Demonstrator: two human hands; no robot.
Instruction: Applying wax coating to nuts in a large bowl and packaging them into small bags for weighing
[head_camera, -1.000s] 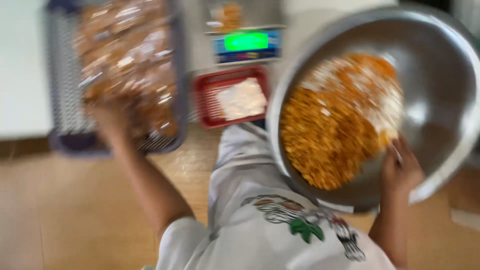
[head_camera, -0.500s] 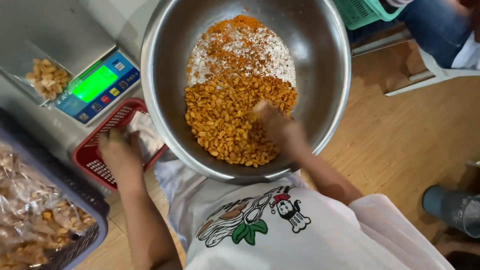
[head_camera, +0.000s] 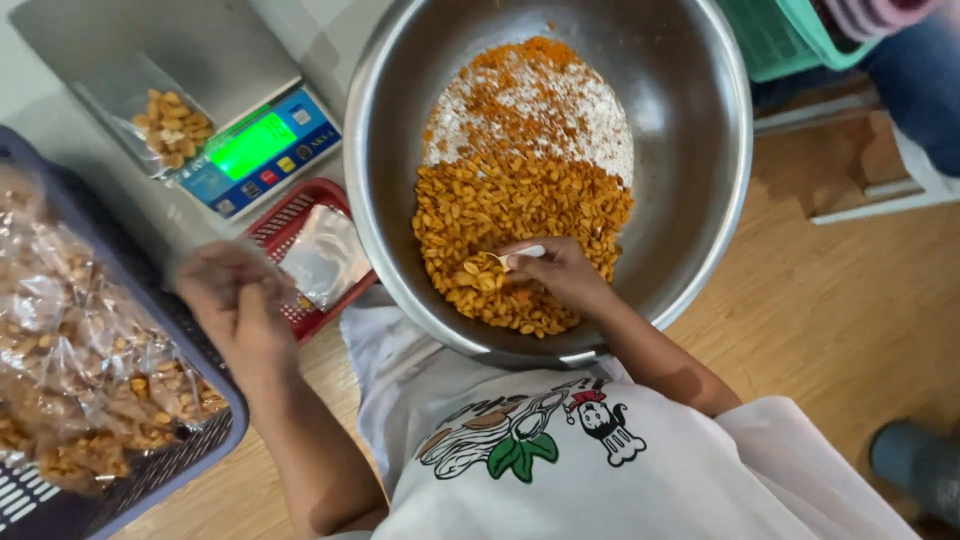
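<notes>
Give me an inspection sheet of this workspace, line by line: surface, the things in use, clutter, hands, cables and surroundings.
Surface: pale table meeting a wooden floor.
Things in use: large steel bowl holding orange fried snacks and white and orange powder; small white spoon dipped into the snacks.
Clutter: digital scale with a lit green display and a clear bag of snacks on its pan; red basket of empty clear bags; dark crate of filled bags.
Hands: right hand holds the spoon in the bowl; left hand, blurred, is over the red basket's edge, grip unclear.
Cables: nothing seen.
Surroundings: green basket, white chair frame, another person's leg and shoe.
</notes>
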